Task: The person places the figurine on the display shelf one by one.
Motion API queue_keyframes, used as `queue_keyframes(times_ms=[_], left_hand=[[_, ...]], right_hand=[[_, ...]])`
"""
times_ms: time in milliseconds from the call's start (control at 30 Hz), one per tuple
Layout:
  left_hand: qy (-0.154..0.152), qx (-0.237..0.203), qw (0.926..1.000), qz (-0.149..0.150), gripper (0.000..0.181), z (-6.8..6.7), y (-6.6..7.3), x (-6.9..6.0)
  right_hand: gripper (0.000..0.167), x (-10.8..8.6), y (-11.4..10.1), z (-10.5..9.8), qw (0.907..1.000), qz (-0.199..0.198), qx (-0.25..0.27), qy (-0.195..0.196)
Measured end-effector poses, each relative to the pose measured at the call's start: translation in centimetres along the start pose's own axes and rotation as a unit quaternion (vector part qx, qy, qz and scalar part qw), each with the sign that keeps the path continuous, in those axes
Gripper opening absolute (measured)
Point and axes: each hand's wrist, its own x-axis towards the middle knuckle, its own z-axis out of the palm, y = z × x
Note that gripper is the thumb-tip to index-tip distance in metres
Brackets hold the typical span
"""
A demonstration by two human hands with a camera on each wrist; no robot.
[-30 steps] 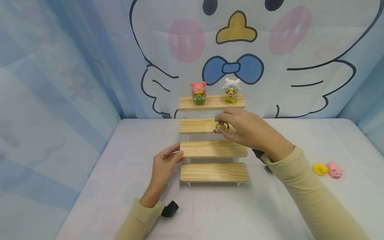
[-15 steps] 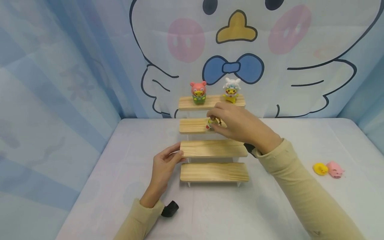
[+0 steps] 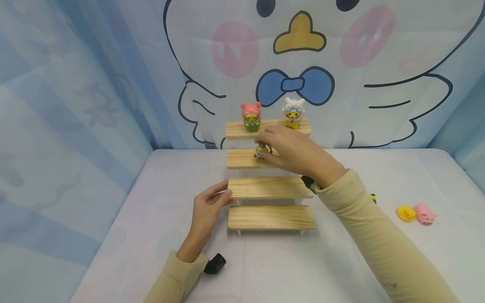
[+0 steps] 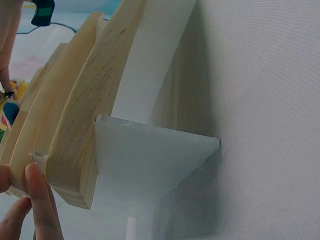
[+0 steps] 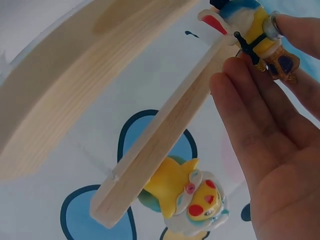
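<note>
Handling the figurine point(image 5: 252, 36): we judge it light, stiff and slightly slick; we would hold it by the body.
Right grip point(image 3: 293, 149): nearly closed, the figurine pinched between thumb and fingertips, upper right of the right wrist view.
Second shelf down point(image 3: 241, 159): the figurine shows against it, centre of the head view; contact we cannot tell.
Left grip point(image 3: 206, 206): pinching the third shelf point(image 3: 270, 187) by its left end, lower left of its wrist view.
</note>
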Motion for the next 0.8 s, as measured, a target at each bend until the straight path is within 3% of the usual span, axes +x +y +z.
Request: queue_keyframes(times_ms=[800], left_hand=[[0.004, 0.0, 1.0, -0.008, 0.036, -0.1, 0.0, 0.0]], right_hand=[[0.026, 1.2, -0.2, 1.4, 0.9996, -0.025, -0.009, 0.013]])
